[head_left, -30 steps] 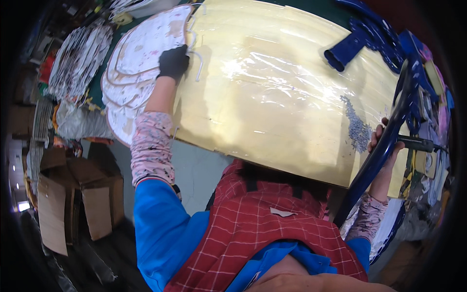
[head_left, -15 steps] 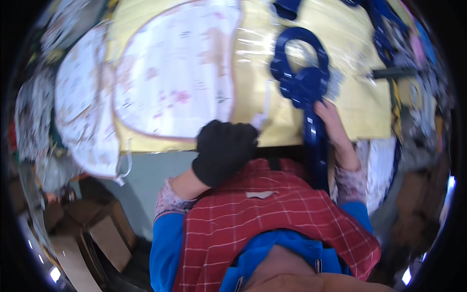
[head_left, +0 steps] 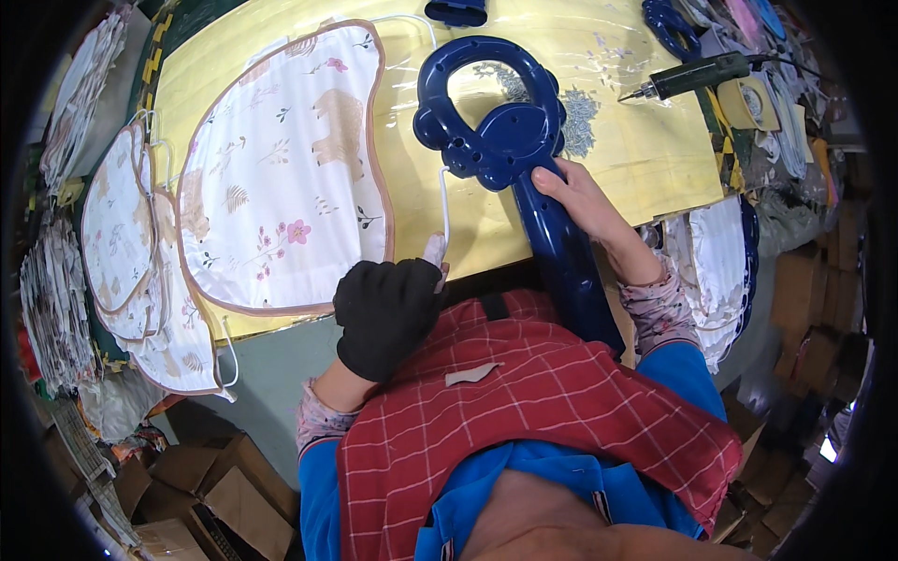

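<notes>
Left grip: the black-gloved left hand (head_left: 388, 313) is curled closed at the desk's (head_left: 645, 168) near edge, pinching the lower end of a white rod (head_left: 445, 213).
Right grip: the bare right hand (head_left: 591, 213) wraps the stem of the blue plastic frame (head_left: 552, 234), thumb on top, probably to steady it.
Frame position: its ring head is over the desk; its stem passes the near edge toward the apron (head_left: 524, 402), perhaps braced there.
Rod: its bent top meets the frame's head in view; whether it enters a hole, I cannot tell.
Frame look: glossy navy, an open ring above a round disc, small holes about it.
Fabric panel (head_left: 271, 187): white, bear-and-flower print, brown piping, spread flat by the near edge's left half.
Electric screwdriver (head_left: 702, 77): near the right edge, seemingly for easy reach.
</notes>
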A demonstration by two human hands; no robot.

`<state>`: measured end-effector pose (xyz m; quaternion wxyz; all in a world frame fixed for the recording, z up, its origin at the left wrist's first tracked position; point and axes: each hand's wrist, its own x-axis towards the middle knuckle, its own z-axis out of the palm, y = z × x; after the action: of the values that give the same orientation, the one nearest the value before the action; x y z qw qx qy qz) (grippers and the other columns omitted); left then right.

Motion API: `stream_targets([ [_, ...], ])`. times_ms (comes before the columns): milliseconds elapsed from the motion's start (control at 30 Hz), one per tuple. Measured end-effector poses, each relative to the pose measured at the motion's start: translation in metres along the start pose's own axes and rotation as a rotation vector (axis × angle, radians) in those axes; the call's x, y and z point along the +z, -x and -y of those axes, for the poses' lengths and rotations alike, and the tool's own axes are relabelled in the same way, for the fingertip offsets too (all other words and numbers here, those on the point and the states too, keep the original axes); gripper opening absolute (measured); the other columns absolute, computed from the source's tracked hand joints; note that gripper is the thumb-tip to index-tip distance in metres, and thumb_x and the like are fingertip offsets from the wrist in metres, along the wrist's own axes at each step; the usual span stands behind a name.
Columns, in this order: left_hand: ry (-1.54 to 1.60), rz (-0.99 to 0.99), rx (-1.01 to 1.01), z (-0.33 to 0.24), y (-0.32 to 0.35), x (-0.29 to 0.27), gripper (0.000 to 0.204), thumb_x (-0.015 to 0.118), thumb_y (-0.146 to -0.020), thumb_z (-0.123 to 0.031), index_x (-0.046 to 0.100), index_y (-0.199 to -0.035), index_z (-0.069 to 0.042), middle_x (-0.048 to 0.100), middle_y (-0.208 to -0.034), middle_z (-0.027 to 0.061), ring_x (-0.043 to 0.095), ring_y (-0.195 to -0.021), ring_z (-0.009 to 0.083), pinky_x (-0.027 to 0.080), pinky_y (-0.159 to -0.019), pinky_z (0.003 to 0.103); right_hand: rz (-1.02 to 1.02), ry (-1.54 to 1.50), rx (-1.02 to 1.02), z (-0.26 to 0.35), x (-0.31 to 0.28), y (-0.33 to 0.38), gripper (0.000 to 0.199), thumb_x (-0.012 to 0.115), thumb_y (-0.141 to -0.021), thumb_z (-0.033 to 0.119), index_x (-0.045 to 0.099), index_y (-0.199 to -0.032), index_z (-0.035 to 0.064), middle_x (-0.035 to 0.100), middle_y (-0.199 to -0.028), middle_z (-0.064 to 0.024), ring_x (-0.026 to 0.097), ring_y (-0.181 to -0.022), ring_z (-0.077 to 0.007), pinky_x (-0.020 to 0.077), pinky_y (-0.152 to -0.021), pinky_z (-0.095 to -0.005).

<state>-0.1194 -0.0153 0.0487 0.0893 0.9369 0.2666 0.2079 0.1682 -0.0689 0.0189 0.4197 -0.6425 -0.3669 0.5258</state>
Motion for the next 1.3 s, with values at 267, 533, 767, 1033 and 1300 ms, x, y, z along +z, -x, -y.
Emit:
stream_targets([
  [267,-0.131,0.092,0.224,0.051,0.025,0.002,0.04,0.064,-0.088,-0.036,0.067,-0.115,-0.006,0.052,-0.061,0.0039,0.054,-0.055,0.0234,0.042,-0.059,0.04,0.146,0.09,-0.121,0.015,0.007,-0.001,0.043,0.068,-0.093,0.03,0.06,-0.118,-0.0033,0.065,-0.102,-0.0029,0.055,-0.093,-0.0085,0.047,-0.084,-0.0248],
  [533,-0.196,0.064,0.024,0.132,0.069,-0.044,0.061,0.04,-0.097,-0.053,0.067,-0.114,-0.001,0.064,-0.09,0.0177,0.064,-0.089,0.0347,0.036,-0.107,0.056,0.339,0.879,-0.333,0.043,0.028,-0.023,0.061,0.062,-0.087,0.058,0.068,-0.102,-0.0011,0.069,-0.088,-0.0212,0.067,-0.089,-0.0353,0.0526,-0.083,-0.042],
  [767,-0.191,-0.047,0.054,0.072,-0.088,0.008,0.04,0.069,-0.084,-0.027,0.061,-0.119,-0.009,0.061,-0.097,0.0148,0.061,-0.093,0.0335,0.05,-0.081,0.042,0.187,1.093,-1.101,0.018,0.01,-0.093,0.039,0.072,-0.081,0.039,0.061,-0.095,0.0039,0.058,-0.086,-0.0093,0.06,-0.074,-0.027,0.051,-0.085,-0.0374],
  [1033,-0.129,0.188,-0.026,0.059,-0.08,-0.007,0.023,0.062,-0.09,-0.032,0.058,-0.09,-0.01,0.057,-0.07,0.0092,0.06,-0.063,0.0287,0.045,-0.055,0.04,0.264,0.801,-1.167,0.044,0.013,-0.074,0.036,0.072,-0.082,0.04,0.054,-0.08,0.0096,0.053,-0.059,-0.0028,0.057,-0.062,-0.0247,0.0448,-0.068,-0.0345],
  [1300,-0.143,0.132,-0.056,0.051,-0.081,-0.006,0.032,0.051,-0.097,-0.036,0.054,-0.079,-0.009,0.052,-0.063,0.0112,0.056,-0.057,0.0325,0.041,-0.052,0.041,0.141,0.797,-1.196,0.033,0.031,-0.077,0.041,0.073,-0.082,0.039,0.052,-0.064,0.0083,0.052,-0.058,-0.0039,0.054,-0.059,-0.0244,0.0427,-0.065,-0.0339],
])
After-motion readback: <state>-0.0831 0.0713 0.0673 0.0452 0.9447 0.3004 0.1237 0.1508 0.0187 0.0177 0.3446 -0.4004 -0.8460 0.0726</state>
